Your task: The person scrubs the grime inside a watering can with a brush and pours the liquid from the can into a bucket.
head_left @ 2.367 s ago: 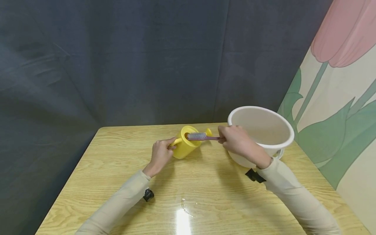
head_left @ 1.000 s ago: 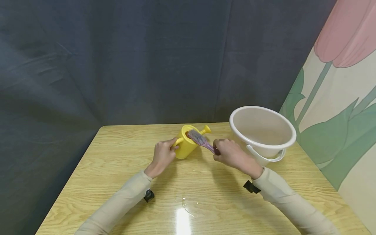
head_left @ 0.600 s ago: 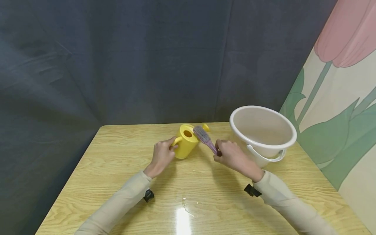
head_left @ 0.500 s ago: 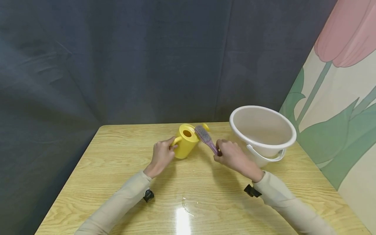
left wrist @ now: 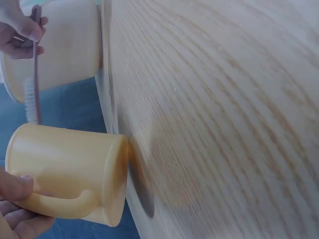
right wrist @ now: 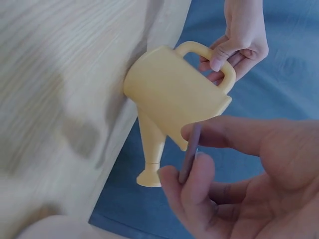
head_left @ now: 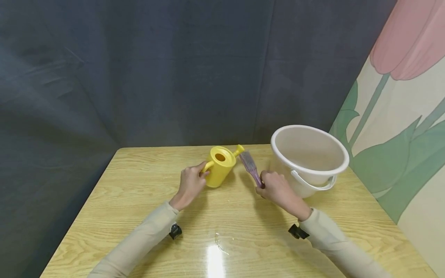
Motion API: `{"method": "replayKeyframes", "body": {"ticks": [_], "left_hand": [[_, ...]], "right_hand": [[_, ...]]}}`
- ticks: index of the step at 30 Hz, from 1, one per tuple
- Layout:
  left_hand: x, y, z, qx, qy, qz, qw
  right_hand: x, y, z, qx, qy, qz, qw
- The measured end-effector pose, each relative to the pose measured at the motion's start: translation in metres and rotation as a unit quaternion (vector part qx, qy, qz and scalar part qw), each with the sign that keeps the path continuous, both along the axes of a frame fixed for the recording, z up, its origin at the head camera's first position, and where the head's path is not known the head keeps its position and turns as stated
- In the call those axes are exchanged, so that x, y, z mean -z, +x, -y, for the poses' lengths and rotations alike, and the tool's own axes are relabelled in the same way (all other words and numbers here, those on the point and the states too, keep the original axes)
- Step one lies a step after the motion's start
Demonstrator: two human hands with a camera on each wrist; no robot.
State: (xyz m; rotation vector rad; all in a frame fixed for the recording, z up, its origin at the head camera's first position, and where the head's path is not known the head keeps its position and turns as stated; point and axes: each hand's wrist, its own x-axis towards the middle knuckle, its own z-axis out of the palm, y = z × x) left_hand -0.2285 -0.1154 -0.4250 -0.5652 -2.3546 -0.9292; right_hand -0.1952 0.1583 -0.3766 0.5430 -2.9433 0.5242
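A yellow watering can (head_left: 218, 174) stands toward the back of the table, its round top hole facing up. My left hand (head_left: 189, 184) grips its handle, thumb on top in the left wrist view. To the right, my right hand (head_left: 281, 192) pinches the handle end of a purple hairbrush (head_left: 248, 161) between thumb and fingers. The brush is held above the table, its bristly head beside the can's spout (head_left: 238, 150). Seen from the left wrist, pale bristles (left wrist: 31, 102) point toward the back curtain. The right wrist view catches only the narrow handle of the brush.
A white bucket (head_left: 345, 160) with its handle hanging down stands just behind and right of my right hand. Dark curtain (head_left: 194, 77) closes off the back, and a tulip-painted wall (head_left: 417, 100) the right. A small wet trace (head_left: 219, 244) marks the wooden table in front.
From over the can's hole, the brush has moved right, past the can's top to beside the spout, and its head has swung to point away. My left hand stays on the can's handle.
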Motion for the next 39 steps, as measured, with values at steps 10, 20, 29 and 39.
{"method": "replayKeyframes", "body": {"ticks": [10,20,29,39], "left_hand": [[0.001,0.0,0.001,-0.005,0.004,0.01,0.9999],[0.001,-0.001,0.0,-0.001,0.0,0.013,0.9999],[0.001,-0.001,0.0,-0.003,-0.003,0.014,0.9999],[0.001,-0.001,0.0,0.006,0.003,0.016,0.9998]], "right_hand": [[0.018,-0.006,-0.002,0.007,-0.001,0.034,0.999],[0.034,-0.017,-0.003,0.008,-0.022,0.074,0.997],[0.042,-0.024,-0.004,0.011,-0.018,0.087,0.996],[0.046,-0.025,-0.004,0.013,0.009,0.094,0.995]]}}
